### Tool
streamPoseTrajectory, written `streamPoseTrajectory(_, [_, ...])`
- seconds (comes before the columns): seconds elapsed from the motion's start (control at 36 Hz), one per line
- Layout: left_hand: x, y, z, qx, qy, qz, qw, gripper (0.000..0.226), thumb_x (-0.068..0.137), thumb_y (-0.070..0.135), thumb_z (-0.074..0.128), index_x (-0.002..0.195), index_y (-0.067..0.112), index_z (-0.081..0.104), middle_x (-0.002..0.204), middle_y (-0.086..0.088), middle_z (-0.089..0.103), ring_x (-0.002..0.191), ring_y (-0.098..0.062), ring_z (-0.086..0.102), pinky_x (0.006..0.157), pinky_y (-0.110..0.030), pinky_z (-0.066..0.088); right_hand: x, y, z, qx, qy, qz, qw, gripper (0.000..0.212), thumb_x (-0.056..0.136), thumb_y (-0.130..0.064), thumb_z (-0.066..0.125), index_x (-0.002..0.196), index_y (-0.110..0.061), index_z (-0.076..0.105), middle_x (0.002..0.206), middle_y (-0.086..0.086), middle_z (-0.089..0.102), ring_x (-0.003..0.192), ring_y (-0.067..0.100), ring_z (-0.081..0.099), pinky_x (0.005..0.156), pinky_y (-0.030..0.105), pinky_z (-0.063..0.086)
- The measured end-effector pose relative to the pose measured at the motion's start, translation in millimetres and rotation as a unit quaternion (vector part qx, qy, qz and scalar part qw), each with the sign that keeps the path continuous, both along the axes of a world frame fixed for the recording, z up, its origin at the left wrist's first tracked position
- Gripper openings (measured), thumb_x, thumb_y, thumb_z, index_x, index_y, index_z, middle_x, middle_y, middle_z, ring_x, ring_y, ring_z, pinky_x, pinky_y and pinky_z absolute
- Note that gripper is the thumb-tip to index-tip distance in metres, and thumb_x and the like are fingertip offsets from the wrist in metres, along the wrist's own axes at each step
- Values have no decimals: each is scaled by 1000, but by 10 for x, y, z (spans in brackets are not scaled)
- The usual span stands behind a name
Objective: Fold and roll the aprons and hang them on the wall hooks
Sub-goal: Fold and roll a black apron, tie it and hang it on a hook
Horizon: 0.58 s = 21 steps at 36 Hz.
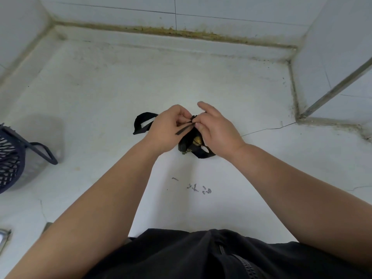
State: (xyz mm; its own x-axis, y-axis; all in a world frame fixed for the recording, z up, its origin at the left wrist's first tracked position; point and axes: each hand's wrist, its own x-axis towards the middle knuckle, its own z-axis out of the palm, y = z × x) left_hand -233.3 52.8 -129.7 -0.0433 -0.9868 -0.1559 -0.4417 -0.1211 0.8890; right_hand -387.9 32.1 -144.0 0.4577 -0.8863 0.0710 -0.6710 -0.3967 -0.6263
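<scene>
A black apron [188,144], rolled into a small bundle with a gold patch showing, lies on the white counter [120,97] under my hands. My left hand [165,130] pinches a black strap end above the bundle. My right hand [217,129] pinches the strap close beside it, index finger lifted. A strap loop [141,122] sticks out to the left of my left hand, and another strap [203,155] curls out below the bundle. No wall hooks are in view.
A dark blue mesh basket [11,158] with a handle stands at the left edge. Tiled walls close the counter at the back and right. Small dark marks [199,189] lie on the counter nearer to me. My dark clothing fills the bottom.
</scene>
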Motion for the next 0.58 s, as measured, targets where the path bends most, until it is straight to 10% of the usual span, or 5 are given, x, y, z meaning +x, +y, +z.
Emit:
streamPoseTrajectory(0.31, [-77, 21, -24, -67, -70, 57, 994, 27, 83, 12, 68, 100, 19, 47, 88, 17, 64, 72, 6, 60, 63, -9, 44, 63, -10, 23, 110, -135, -95, 980, 8, 95, -18, 54, 90, -14, 57, 84, -4, 60, 76, 11, 54, 69, 16, 42])
streamPoseTrajectory(0.42, [-118, 77, -62, -80, -59, 85, 991, 33, 83, 9, 67, 101, 21, 42, 82, 14, 66, 78, -2, 62, 66, -15, 47, 118, -53, 61, 192, -183, -164, 950, 23, 90, -16, 58, 67, -19, 60, 65, -4, 58, 60, 11, 51, 73, 38, 50])
streamPoseTrajectory(0.58, [-122, 93, -76, -88, -67, 75, 991, 27, 83, 5, 64, 95, 17, 44, 85, 10, 65, 76, -2, 62, 71, -21, 50, 81, -47, 131, 64, -3, -17, 998, 28, 96, -11, 42, 93, -2, 69, 78, 11, 63, 79, 28, 55, 76, 35, 44])
